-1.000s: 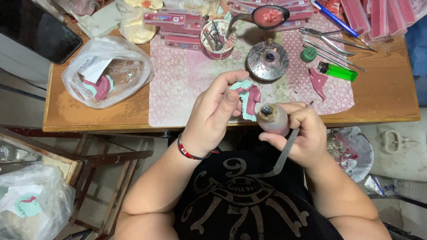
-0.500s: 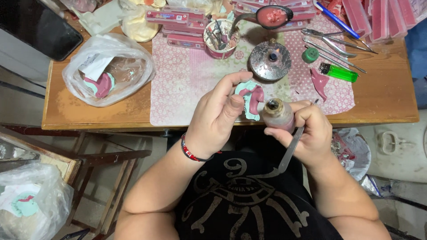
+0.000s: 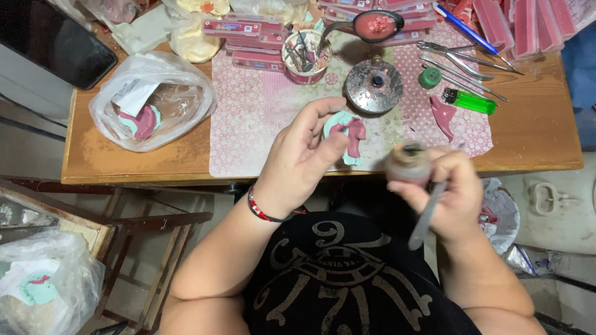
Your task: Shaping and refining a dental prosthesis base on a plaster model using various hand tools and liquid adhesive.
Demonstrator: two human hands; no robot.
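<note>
Entry, view from above my own hands, over the near edge of the wooden table (image 3: 534,139).

Left hand (image 3: 301,164): fingers curled, thumb and fingertips pinched on the mint-green and pink wax dental model (image 3: 349,131), which I hold in the air just above the pink patterned mat (image 3: 254,124). Grip is on the model's left rim; the pink part hangs clear at 3 o'clock of my fingertips.

Right hand (image 3: 456,192): closed around two things at once. The small round brownish pot (image 3: 406,162) sits at 10 o'clock of the palm, its dark mouth facing up; the view is blurred here, so its contents cannot be told. The thin grey metal spatula (image 3: 425,214) runs down between the fingers toward 7 o'clock.

Handling judgement: the model looks light, and its pink layer looks soft enough to mark. I judge it fragile under squeeze, so hold belongs on the green base edges, not the pink. The pot looks smooth and rounded, likely slippery; it wants a wrap of fingers around its girth and a level mouth.

Surroundings: at 12 o'clock of the model, the round metal burner (image 3: 374,87); at 2 o'clock, the green lighter (image 3: 470,101); at 9 o'clock, the clear plastic bag (image 3: 152,99) holding more models.
</note>
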